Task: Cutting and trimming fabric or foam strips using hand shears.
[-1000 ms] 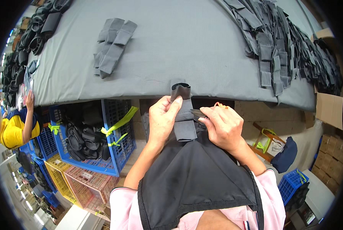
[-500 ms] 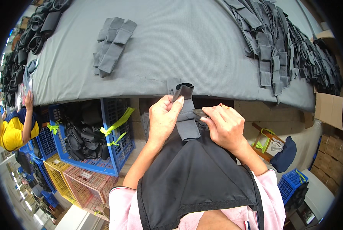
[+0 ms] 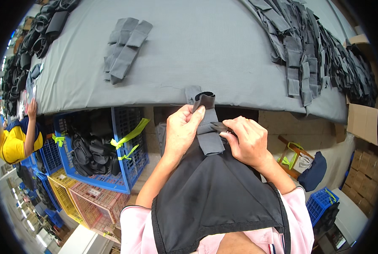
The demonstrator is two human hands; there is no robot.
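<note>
Just off the table's near edge, my left hand [image 3: 182, 128] pinches a dark grey fabric strip [image 3: 210, 144] between thumb and fingers. The strip's upper end curls over in a loop above the thumb, and its lower end hangs over my black apron [image 3: 223, 199]. My right hand [image 3: 249, 138] is closed on small dark thread snips [image 3: 217, 127], their blades pointing left against the strip's right edge. Part of the snips is hidden by my fingers. Farther back on the table lie a few similar grey strips [image 3: 125, 48], side by side.
The grey cloth-covered table [image 3: 189, 51] carries a heap of grey strips [image 3: 299, 55] at right and black padded items [image 3: 41, 31] at far left. Below stand a blue crate [image 3: 127, 148] of black items and a pink crate [image 3: 100, 201]. A co-worker in yellow [image 3: 17, 144] stands left.
My right hand and the snips have shifted slightly left, so the blades now overlap the strip's edge more. The strip's lower end has swung slightly right.
</note>
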